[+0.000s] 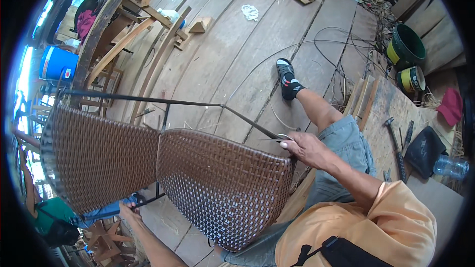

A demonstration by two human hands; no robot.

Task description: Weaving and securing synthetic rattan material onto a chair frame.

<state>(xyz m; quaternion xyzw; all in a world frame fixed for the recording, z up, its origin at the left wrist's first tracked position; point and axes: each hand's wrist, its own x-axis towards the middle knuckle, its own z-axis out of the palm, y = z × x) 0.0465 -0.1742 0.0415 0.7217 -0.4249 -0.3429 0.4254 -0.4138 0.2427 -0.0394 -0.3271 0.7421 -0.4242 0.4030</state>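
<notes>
A chair with a glossy brown woven seat (222,168) and woven back (104,155) lies tilted across my lap. Its black metal frame (195,103) shows along the far side. My left hand (130,211) is closed around a black frame bar below the woven back. At the seat's right corner, my right hand (308,149) is closed, thumb towards the frame. A thin pointed strip (272,139) sticks out from its fingers; whether it is weaving strand or a blade, I cannot tell. Pale gaps show through the seat's nearer half.
Long dark strands (341,44) loop over the plank floor (237,34). On the board at right lie a hammer (396,143), a dark cap (424,152) and a plastic bottle (451,167). Buckets (406,44) stand beyond. Another person (52,220) is at lower left.
</notes>
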